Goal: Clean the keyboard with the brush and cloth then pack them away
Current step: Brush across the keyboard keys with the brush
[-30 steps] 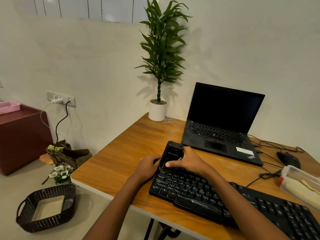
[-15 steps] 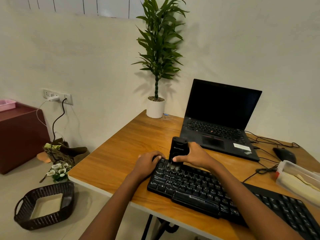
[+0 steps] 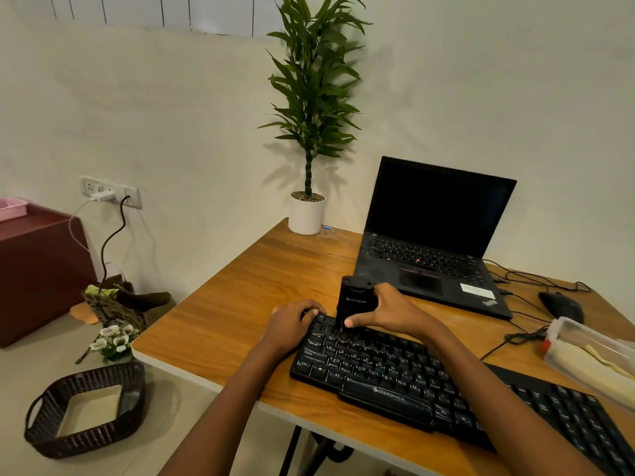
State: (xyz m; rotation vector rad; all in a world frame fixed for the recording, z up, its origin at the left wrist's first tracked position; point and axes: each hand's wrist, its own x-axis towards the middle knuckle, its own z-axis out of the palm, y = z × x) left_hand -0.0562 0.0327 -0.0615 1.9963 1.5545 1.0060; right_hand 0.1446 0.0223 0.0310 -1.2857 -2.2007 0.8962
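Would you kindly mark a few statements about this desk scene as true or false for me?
1. The right hand grips the brush upright on the keyboard. True.
2. The laptop is closed. False: its lid is open and the screen is dark.
3. The left hand holds the keyboard's left end. True.
4. The basket stands on the table. False: it sits on the floor, left of the table.
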